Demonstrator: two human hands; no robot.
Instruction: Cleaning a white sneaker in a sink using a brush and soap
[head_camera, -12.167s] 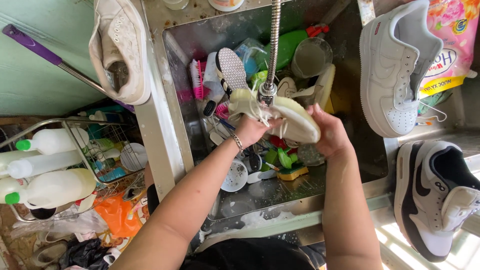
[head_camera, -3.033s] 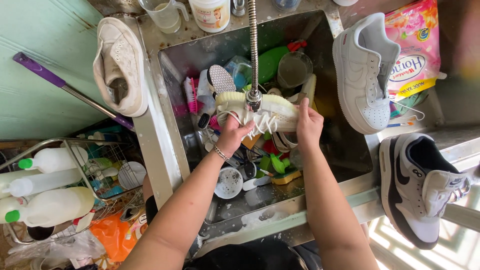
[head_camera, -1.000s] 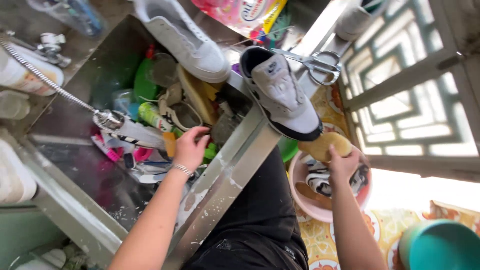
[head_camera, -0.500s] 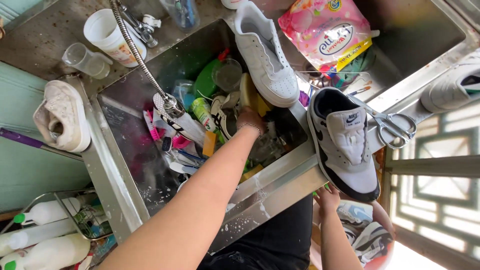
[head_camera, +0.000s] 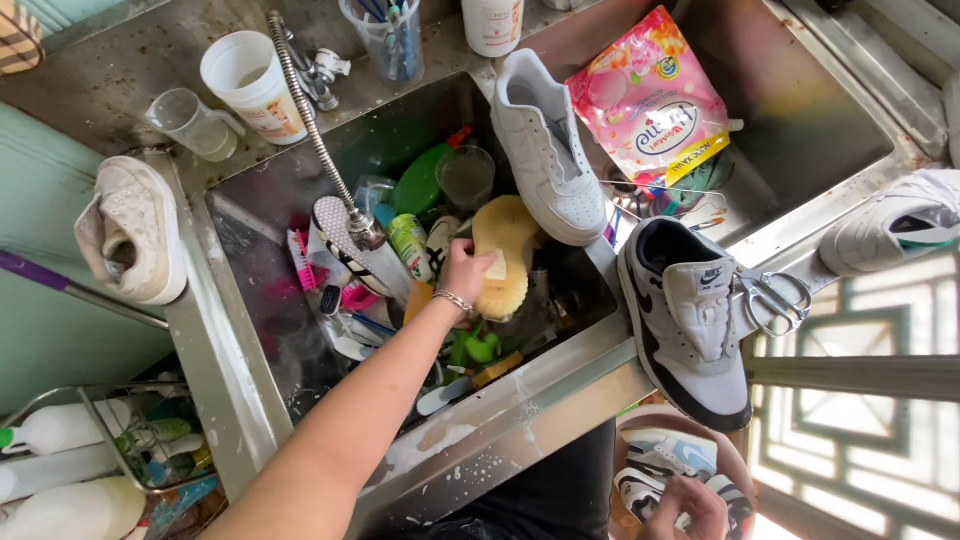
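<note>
Left hand is down in the sink, fingers clamped on a yellow sponge that sits among clutter beside the white shoe on the sink's edge. Right hand is low at the frame bottom, in a tub of shoes; fingers curled, can't tell if gripping. Black-and-white shoe rests on the front rim.
</note>
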